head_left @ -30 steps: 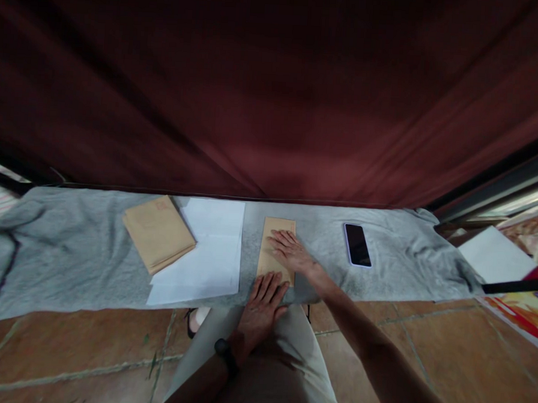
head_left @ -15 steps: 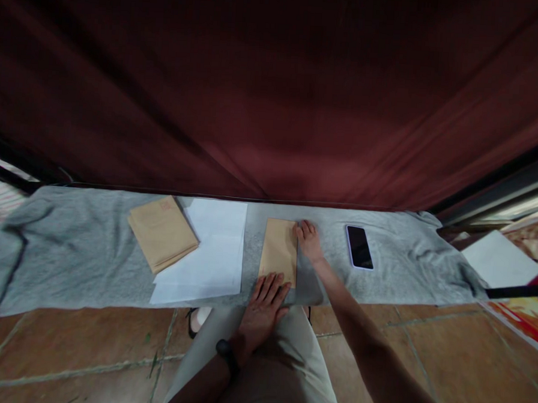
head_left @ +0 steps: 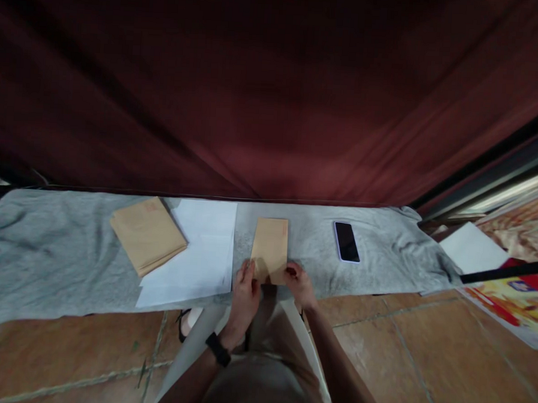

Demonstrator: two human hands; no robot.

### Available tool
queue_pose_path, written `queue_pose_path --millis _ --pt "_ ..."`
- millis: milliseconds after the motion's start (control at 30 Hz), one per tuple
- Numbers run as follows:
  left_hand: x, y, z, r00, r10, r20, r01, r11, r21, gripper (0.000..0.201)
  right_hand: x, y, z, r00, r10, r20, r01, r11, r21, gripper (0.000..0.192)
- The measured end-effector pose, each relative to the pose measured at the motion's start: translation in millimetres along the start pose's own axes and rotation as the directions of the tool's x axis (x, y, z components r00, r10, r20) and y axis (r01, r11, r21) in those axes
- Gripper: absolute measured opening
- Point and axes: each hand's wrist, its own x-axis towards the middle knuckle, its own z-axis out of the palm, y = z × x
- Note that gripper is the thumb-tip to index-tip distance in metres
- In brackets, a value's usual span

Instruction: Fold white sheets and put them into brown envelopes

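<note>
A brown paper envelope [head_left: 270, 240] lies lengthwise on the grey cloth before me, with small red print at its far right corner. My left hand [head_left: 246, 293] grips its left edge near the close corner, thumb and fingers closed there. At the opposite near corner, my right hand [head_left: 299, 285] pinches the right edge with curled fingers. To the left, a stack of brown envelopes [head_left: 150, 234] rests partly over white paper sheets [head_left: 203, 249]. A dark-screened phone [head_left: 347, 241] with a pale purple edge lies right of the envelope.
The grey cloth [head_left: 63, 245] covers a narrow surface backed by a dark red hanging fabric [head_left: 274, 105]. A dark bar [head_left: 509, 271], a white sheet [head_left: 474, 247] and a colourful printed package [head_left: 516, 304] are at the right. Tiled floor [head_left: 379, 339] lies below.
My right hand has come from the far right corner down to the near one. My left hand has gone from lying flat on the envelope's near end to gripping its left edge.
</note>
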Motion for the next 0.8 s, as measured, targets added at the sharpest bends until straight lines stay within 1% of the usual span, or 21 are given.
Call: queue_pose_path --millis 67,100,167,233,267,333,367,433,500,567,633,700,800 --pt "6 -2 0.5 0.997 -0.08 -0.007 0.078 0.989 -0.122 0.058 -1 -6 1 1.0 0.023 0.009 -0.024 0.992 0.122 0.03" --pt "8 -3 0.8 0.991 -0.13 -0.005 0.127 0.974 -0.189 0.057 -2 -9 2 0.998 0.064 0.028 -0.069 0.974 0.215 0.035" --pt "10 -3 0.9 0.971 -0.241 0.011 0.232 0.92 -0.316 0.058 -8 -14 3 0.981 0.168 0.099 -0.194 0.892 0.408 0.046" --pt "11 -1 -0.3 0.94 -0.339 0.033 0.32 0.847 -0.425 0.061 -14 -19 2 0.96 0.231 0.161 -0.282 0.797 0.534 0.054" --pt "11 1 -1.7 0.925 -0.378 0.042 0.352 0.808 -0.473 0.062 -16 -22 2 0.956 0.239 0.169 -0.293 0.766 0.573 0.055" --pt "10 8 -6.3 0.901 -0.428 0.065 0.388 0.731 -0.561 0.065 -19 -26 -1 0.962 0.225 0.153 -0.271 0.729 0.629 0.054" --pt "10 12 -9.4 0.895 -0.437 0.089 0.399 0.695 -0.598 0.066 -20 -29 -3 0.966 0.215 0.142 -0.255 0.722 0.643 0.052" --pt "11 21 -16.1 0.883 -0.438 0.171 0.437 0.631 -0.641 0.062 -19 -32 -7 0.972 0.188 0.143 -0.236 0.724 0.648 0.05" --pt "13 30 -21.9 0.851 -0.446 0.278 0.509 0.568 -0.647 0.056 -18 -34 -10 0.972 0.173 0.158 -0.235 0.718 0.656 0.048" --pt "17 37 -24.7 0.806 -0.476 0.351 0.576 0.498 -0.648 0.051 -17 -34 -13 0.97 0.205 0.134 -0.239 0.671 0.702 0.047" --pt "22 44 -23.6 0.785 -0.489 0.381 0.599 0.443 -0.667 0.051 -17 -31 -14 0.958 0.269 0.102 -0.248 0.595 0.764 0.047" --pt "27 51 -18.8 0.789 -0.472 0.394 0.596 0.43 -0.678 0.052 -18 -26 -14 0.938 0.333 0.095 -0.27 0.532 0.802 0.046" --pt "35 64 -6.4 0.805 -0.428 0.411 0.586 0.461 -0.667 0.05 -19 -17 -16 0.912 0.401 0.084 -0.287 0.479 0.829 0.045"
